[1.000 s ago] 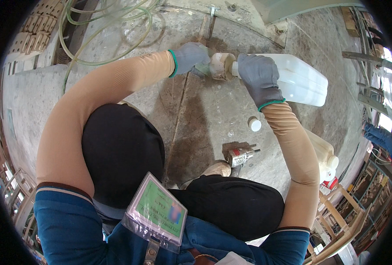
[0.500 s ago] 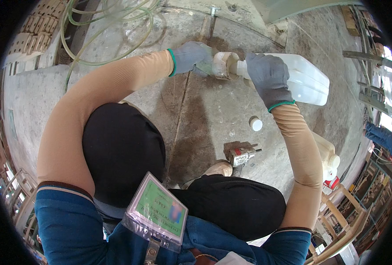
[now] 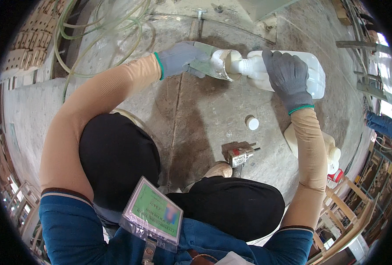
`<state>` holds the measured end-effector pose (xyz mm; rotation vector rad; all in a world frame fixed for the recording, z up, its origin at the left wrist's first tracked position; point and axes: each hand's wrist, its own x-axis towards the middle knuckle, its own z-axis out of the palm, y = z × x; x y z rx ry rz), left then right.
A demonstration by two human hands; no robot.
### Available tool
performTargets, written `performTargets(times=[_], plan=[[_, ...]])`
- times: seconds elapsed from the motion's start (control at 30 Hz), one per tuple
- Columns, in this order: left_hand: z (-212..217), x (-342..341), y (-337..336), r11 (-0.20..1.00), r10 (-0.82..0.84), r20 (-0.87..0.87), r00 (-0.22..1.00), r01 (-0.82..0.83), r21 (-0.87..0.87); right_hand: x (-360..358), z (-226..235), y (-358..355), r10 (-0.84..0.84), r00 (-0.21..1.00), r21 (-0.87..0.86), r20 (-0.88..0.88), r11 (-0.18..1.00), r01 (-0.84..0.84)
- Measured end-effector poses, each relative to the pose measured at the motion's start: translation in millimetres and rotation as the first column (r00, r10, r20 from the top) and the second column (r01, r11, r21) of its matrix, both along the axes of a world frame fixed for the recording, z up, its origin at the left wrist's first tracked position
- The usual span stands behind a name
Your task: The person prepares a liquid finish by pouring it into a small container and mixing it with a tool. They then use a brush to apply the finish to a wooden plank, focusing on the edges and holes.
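Wooden pieces with holes are stacked at the upper left of the frame, beside loops of pale green hose on a stained concrete floor. Below, at centre left, is the wearer's black-clad knee, with a green and white badge hanging at the lower centre. A tan arm sleeve curves up to the left hand, in a gray glove with a green cuff. Its grip is closed around the left part of a pale, rough-edged container, tipped on its side at upper centre, mouth facing right. Lower down, a metal hand tool lies near a light shoe, with a round white cap above it. At upper right, a white plastic jug lies level, neck at the container's mouth; whether they touch is unclear. The gloved right hand has its grip wrapped over the jug's body. Below, a yellowish jug is partly hidden by the right forearm. A wooden chair frame fills the lower right; blue trousers show at the right edge.
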<state>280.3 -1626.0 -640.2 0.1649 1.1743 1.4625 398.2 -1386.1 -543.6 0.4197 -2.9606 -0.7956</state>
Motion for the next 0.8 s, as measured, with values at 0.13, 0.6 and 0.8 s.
performTargets(times=[0.13,0.6,0.8], plan=[[6,1,4,1.000,0.014,0.008,1.000,-0.014,0.006,1,4,7,0.001,1.000,0.003,-0.011,1.000,-0.001],[13,1,6,0.998,0.064,-0.045,0.997,-0.065,-0.009,-4,-5,4,-0.011,0.999,-0.010,-0.041,1.000,0.010],[3,-23,18,0.905,-0.398,-0.872,0.286,0.276,-0.322,-2,-1,10,0.024,0.998,-0.073,-0.055,0.997,-0.028]])
